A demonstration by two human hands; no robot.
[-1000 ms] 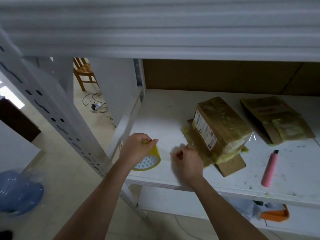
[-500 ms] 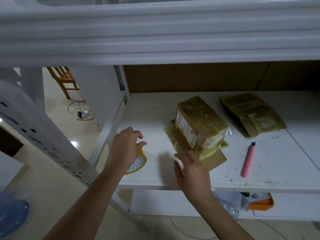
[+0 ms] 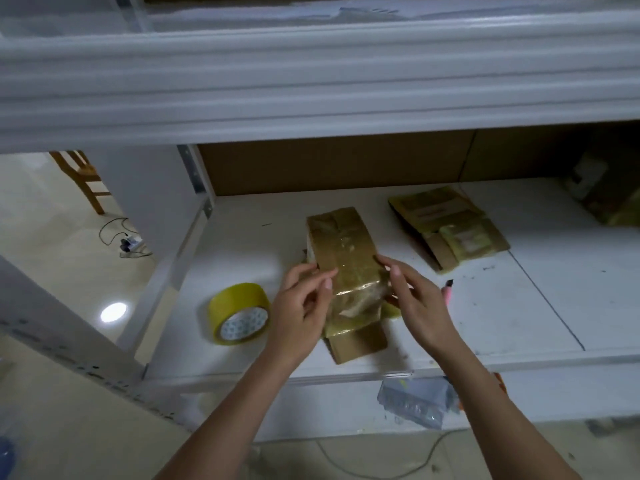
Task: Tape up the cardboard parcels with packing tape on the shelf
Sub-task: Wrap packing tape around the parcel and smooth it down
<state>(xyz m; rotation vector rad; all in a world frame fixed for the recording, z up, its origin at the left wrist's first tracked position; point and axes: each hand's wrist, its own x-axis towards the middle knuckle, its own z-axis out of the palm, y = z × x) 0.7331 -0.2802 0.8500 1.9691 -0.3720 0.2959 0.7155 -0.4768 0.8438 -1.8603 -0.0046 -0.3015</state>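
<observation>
Flanking a taped cardboard parcel [image 3: 341,244] at the centre of the white shelf [image 3: 536,306], both hands.

Left hand [image 3: 303,306] and right hand [image 3: 417,299] touch its near end, fingers loosely curled, hands apart; yellow tape roll [image 3: 239,313] lies at nine o'clock.

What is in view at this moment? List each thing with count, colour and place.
parcel: 1, brown, taped, shelf middle, on a flat cardboard piece
flat parcel: 1, brown, shelf, right of it
tape roll: 1, yellow, shelf front left, apart from the hands
pink tool: 1, partly hidden behind the right hand
shelf: 1, white
plastic bag: 1, clear, below the shelf edge
chair: 1, wooden, floor, far left
cable: 1, dark, floor
left hand: 1, at parcel's left side
right hand: 1, at parcel's right side
</observation>
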